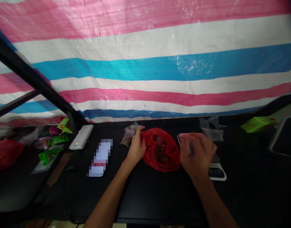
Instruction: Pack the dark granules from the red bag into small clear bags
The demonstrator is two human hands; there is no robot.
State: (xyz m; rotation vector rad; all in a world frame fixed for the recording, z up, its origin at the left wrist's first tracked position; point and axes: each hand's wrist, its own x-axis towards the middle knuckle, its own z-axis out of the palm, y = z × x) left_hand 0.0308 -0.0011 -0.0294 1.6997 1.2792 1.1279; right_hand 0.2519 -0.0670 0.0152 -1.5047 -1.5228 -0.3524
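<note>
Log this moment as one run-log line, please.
left hand: grips red bag edge | right hand: over pink scale, pinching something small, unclear | clear pouches: behind scale | black table

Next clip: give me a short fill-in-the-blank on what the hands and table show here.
1. The left hand grips the edge of a ____ plastic bag.
2. The right hand is over a small ____ with a white body.
3. The table top is ____ in colour.

Missing words: red; scale; black
</note>
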